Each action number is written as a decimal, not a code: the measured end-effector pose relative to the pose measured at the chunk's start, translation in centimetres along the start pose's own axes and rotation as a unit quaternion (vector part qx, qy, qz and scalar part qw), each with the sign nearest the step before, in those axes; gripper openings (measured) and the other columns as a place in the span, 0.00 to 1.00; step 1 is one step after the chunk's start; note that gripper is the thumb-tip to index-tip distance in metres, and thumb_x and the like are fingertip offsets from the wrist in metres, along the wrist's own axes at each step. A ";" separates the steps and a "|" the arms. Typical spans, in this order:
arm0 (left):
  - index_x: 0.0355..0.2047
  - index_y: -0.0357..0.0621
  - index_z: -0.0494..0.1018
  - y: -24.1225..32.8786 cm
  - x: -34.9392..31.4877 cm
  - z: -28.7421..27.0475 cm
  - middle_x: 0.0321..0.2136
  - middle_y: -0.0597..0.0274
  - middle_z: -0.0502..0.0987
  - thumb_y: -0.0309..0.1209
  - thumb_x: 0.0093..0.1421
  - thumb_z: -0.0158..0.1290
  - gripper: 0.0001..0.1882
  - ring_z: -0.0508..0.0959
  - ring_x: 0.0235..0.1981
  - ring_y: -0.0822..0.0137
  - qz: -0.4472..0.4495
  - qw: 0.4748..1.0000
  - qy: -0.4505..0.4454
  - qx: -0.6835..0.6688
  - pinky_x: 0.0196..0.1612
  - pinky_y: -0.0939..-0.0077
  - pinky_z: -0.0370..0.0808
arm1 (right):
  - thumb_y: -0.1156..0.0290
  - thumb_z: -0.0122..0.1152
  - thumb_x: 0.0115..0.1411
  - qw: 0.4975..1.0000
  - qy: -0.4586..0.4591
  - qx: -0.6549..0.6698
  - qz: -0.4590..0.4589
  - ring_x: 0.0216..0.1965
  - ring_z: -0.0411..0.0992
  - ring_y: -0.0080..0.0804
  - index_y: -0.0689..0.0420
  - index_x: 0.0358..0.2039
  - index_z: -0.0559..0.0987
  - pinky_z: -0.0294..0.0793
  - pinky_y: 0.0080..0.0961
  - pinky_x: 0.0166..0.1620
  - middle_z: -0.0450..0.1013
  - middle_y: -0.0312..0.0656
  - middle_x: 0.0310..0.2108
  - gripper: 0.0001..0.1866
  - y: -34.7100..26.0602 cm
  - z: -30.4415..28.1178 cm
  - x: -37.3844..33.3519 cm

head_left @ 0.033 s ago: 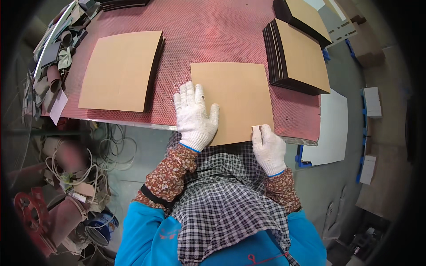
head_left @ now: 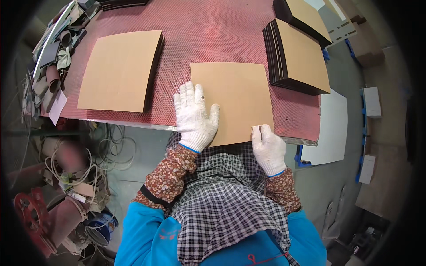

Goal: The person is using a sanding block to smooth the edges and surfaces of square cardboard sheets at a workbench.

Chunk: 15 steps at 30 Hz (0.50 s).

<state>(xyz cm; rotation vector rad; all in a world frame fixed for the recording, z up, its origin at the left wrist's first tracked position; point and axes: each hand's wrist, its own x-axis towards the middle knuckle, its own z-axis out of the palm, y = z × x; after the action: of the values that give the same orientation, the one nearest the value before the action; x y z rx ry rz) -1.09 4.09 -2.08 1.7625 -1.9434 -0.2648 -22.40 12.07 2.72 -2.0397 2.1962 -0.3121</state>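
Note:
A square tan board (head_left: 235, 97) lies at the front edge of the red, mesh-textured table (head_left: 213, 35), in front of me. My left hand (head_left: 195, 117), in a white knit glove, rests flat on the board's left edge with its fingers stretched out. At the near right corner, my gloved right hand (head_left: 268, 148) is closed, its fingers bent around a small brown piece (head_left: 256, 128) that touches the board. Most of that piece is hidden by the fingers, so its kind cannot be made out.
A stack of tan, dark-edged boards (head_left: 120, 71) stands left; another stack (head_left: 301, 62) stands right, with more boards (head_left: 306, 17) behind it. Scraps and rolled abrasive sheets (head_left: 53, 75) crowd the far left edge. Hoses (head_left: 117, 146) and a blue bucket (head_left: 102, 228) lie below left.

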 end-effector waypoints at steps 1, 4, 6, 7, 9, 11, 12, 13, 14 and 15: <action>0.69 0.27 0.61 0.0 -0.1 0.0 0.71 0.30 0.59 0.44 0.64 0.58 0.41 0.56 0.75 0.36 0.004 1.000 0.002 -0.001 0.77 0.42 0.45 | 0.59 0.56 0.72 1.000 0.003 0.006 -0.005 0.22 0.78 0.51 0.54 0.35 0.77 0.77 0.45 0.26 0.77 0.50 0.21 0.13 -0.2 0.0 0.1; 0.68 0.26 0.62 0.3 0.2 -0.4 0.70 0.29 0.60 0.43 0.64 0.58 0.40 0.57 0.74 0.35 0.004 1.000 -0.005 -0.002 0.77 0.41 0.45 | 0.60 0.56 0.72 0.999 0.016 -0.014 -0.049 0.22 0.78 0.50 0.54 0.34 0.76 0.77 0.45 0.26 0.77 0.50 0.21 0.12 -0.4 -0.2 1.7; 0.68 0.25 0.62 0.1 0.1 -0.5 0.70 0.28 0.61 0.43 0.64 0.58 0.40 0.57 0.74 0.35 0.000 1.000 -0.015 -0.003 0.76 0.41 0.46 | 0.61 0.55 0.72 0.995 0.024 -0.041 -0.088 0.22 0.78 0.49 0.55 0.34 0.76 0.77 0.44 0.26 0.77 0.49 0.21 0.12 -0.6 0.2 3.5; 0.67 0.25 0.62 0.2 0.1 -0.4 0.70 0.28 0.61 0.43 0.64 0.58 0.40 0.57 0.74 0.34 0.008 1.000 -0.010 -0.003 0.76 0.40 0.46 | 0.61 0.55 0.72 0.997 0.020 -0.039 -0.057 0.22 0.78 0.49 0.55 0.33 0.76 0.77 0.44 0.26 0.77 0.49 0.22 0.13 -0.6 0.6 5.0; 0.67 0.24 0.62 0.2 0.0 -0.4 0.70 0.28 0.61 0.42 0.64 0.59 0.40 0.57 0.74 0.34 0.014 1.000 -0.004 -0.003 0.76 0.40 0.47 | 0.59 0.53 0.71 0.995 0.031 -0.038 -0.082 0.23 0.79 0.50 0.56 0.32 0.76 0.78 0.46 0.26 0.79 0.50 0.25 0.15 0.0 1.9 8.3; 0.67 0.24 0.63 0.0 -0.1 -0.4 0.70 0.29 0.60 0.42 0.63 0.59 0.40 0.57 0.74 0.35 0.012 1.000 -0.007 -0.014 0.76 0.40 0.47 | 0.58 0.52 0.71 0.997 0.027 -0.037 -0.060 0.25 0.80 0.51 0.56 0.33 0.76 0.79 0.47 0.28 0.80 0.51 0.26 0.15 -0.4 2.4 11.5; 0.67 0.24 0.63 0.0 0.0 -0.4 0.70 0.29 0.60 0.42 0.63 0.59 0.40 0.57 0.74 0.35 0.011 1.000 -0.006 -0.014 0.76 0.40 0.47 | 0.57 0.52 0.71 0.998 0.024 -0.036 -0.035 0.26 0.81 0.53 0.56 0.33 0.76 0.79 0.49 0.30 0.80 0.51 0.28 0.16 -0.7 2.3 12.9; 0.67 0.25 0.63 0.1 0.0 -0.4 0.70 0.29 0.60 0.42 0.63 0.59 0.40 0.57 0.74 0.35 0.012 1.000 -0.005 -0.013 0.76 0.41 0.47 | 0.57 0.52 0.71 0.998 0.026 -0.036 -0.036 0.26 0.81 0.53 0.56 0.33 0.76 0.79 0.49 0.30 0.80 0.51 0.28 0.16 -0.7 2.4 14.3; 0.67 0.25 0.63 0.1 0.0 -0.4 0.70 0.30 0.61 0.42 0.63 0.59 0.40 0.57 0.74 0.35 0.013 1.000 -0.003 -0.012 0.76 0.41 0.47 | 0.57 0.50 0.72 0.998 0.032 -0.042 -0.045 0.29 0.81 0.55 0.56 0.34 0.76 0.80 0.51 0.33 0.81 0.52 0.29 0.17 -0.7 2.6 15.6; 0.67 0.25 0.63 0.1 0.1 -0.4 0.70 0.30 0.61 0.42 0.63 0.59 0.40 0.57 0.74 0.35 0.013 1.000 -0.001 -0.013 0.76 0.41 0.47 | 0.56 0.49 0.72 0.997 0.039 -0.049 -0.052 0.31 0.81 0.57 0.56 0.36 0.77 0.80 0.53 0.35 0.81 0.53 0.30 0.17 -0.7 2.6 16.2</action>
<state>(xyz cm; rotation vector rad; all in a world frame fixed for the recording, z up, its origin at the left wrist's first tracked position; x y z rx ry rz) -1.02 4.10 -1.64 1.7209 -1.9547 -0.2818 -22.39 -4.31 1.11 -2.2358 2.1943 -0.3071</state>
